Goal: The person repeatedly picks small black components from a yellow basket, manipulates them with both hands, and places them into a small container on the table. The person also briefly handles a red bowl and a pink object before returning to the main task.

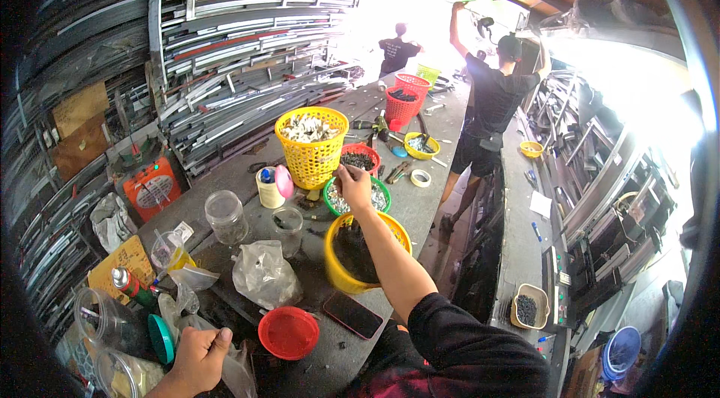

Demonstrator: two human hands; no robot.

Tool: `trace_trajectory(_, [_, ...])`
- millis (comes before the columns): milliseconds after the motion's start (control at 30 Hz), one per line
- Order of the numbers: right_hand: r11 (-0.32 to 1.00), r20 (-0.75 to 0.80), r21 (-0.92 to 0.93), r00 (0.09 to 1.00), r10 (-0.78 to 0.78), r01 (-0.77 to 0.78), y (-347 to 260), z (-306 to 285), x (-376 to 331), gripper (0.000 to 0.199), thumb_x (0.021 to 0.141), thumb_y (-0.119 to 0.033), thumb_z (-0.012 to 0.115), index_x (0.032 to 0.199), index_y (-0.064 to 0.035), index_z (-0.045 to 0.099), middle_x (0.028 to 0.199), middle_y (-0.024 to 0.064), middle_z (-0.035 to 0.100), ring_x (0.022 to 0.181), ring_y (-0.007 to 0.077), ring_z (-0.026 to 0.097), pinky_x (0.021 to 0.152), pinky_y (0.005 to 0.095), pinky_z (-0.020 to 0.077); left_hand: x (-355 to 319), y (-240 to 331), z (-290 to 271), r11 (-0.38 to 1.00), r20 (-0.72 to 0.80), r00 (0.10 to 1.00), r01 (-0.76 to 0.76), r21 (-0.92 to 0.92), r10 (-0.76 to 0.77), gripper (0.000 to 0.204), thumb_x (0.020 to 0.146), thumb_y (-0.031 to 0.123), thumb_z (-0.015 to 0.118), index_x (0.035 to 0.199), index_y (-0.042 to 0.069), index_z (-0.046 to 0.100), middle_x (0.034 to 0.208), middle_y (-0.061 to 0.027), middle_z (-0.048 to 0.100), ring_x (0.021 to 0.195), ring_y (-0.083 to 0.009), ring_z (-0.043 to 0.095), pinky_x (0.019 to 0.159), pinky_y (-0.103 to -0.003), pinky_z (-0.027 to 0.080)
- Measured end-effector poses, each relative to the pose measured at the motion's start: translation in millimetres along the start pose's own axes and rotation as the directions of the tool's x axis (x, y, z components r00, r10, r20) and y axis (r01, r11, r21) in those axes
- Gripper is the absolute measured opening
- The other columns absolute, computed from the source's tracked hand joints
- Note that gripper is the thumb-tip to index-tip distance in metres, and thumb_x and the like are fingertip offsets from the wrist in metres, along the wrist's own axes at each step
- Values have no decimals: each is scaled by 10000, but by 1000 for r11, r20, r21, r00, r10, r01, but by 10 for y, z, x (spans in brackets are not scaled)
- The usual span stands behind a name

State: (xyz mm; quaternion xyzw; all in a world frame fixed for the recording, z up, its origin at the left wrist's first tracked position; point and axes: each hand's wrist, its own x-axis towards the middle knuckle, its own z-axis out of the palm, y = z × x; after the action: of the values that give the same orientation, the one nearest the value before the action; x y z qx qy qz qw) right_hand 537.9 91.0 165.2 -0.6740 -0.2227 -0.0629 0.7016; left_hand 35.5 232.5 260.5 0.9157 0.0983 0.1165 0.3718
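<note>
My right hand [354,188] reaches across the bench with its fingers closed together, over the near rim of a tall yellow basket [313,160] of pale pieces. Below it sits a green basket [385,206] of small light-coloured bits. Under my right forearm stands a yellow basket [335,269] with dark contents. My left hand [199,359] is closed at the lower left, thumb up, beside a clear plastic bag [238,368] and a teal lid [160,338]. What either hand's fingers enclose is hidden.
On the bench lie a phone [352,314], a red bowl [288,333], a crumpled plastic bag [266,274], a clear jar [226,218] and a tape roll [421,178]. Racks of metal profiles [255,46] line the left. A person [499,91] with raised arms stands right of the bench.
</note>
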Motion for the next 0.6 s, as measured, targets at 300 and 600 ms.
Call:
trace_trajectory(300, [979,264,113,944,-197,172,-259,75,-37,211,1074,-131,621,1186,31,696,859,26,658,710,85,586,631,276,483,-11,-28,-15,994,46,994,102,-46,-100,611,1091,349,559,599,-1,463,488,-78,431,435,-202,436,478,-425,323])
trace_trajectory(600, [968,421,-215,906,-29,130,167,296,-10,187,1032,-150,656,1105,11,719,911,161,753,777,230,718,743,375,557,5,-38,4,987,69,989,134,-86,-128,637,1101,396,544,594,19,462,492,-72,407,450,-185,414,489,-416,331])
